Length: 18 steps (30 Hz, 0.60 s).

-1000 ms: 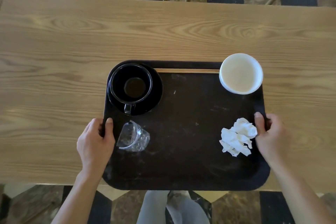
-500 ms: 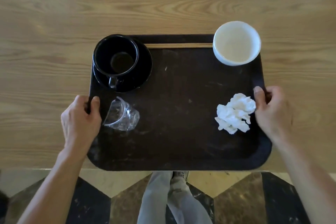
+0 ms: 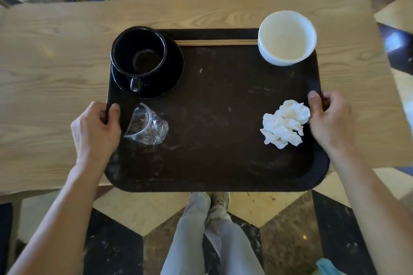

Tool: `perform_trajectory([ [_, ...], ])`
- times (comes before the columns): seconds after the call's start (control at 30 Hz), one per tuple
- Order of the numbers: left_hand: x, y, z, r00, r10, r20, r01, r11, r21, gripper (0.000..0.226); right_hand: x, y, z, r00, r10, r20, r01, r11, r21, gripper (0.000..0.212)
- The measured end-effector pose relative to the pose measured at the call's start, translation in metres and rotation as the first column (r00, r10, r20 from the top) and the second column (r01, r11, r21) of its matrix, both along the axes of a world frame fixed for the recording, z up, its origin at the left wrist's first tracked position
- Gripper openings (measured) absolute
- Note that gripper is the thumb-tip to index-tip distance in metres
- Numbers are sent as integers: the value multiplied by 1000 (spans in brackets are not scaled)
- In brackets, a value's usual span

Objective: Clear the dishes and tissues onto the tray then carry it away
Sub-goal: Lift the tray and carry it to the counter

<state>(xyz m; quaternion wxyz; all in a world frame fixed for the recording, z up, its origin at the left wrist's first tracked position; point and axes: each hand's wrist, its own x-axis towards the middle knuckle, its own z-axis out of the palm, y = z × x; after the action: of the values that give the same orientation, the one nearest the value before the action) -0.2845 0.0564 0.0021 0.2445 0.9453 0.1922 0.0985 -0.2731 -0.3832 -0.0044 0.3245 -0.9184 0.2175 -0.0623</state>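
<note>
Gripping tray (image 3: 214,172) side rims, left hand (image 3: 95,128), right hand (image 3: 330,121), fingers clamped, near edge overhanging table (image 3: 55,78).

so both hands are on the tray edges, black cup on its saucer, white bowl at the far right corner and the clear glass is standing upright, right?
Not quite: the clear glass lies tipped on its side near the left hand, as the head view shows. The rest holds: both hands, left and right hand, grip the tray edges, the black cup sits on its saucer, and the white bowl is at the far right corner.
</note>
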Motion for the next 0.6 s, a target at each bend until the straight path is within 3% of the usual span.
perform_trajectory([
  [0.6, -17, -56, 115, 955, -295, -19, 294, 955, -41, 25, -149, -40, 125, 955, -296, 16, 297, 952, -72, 34],
])
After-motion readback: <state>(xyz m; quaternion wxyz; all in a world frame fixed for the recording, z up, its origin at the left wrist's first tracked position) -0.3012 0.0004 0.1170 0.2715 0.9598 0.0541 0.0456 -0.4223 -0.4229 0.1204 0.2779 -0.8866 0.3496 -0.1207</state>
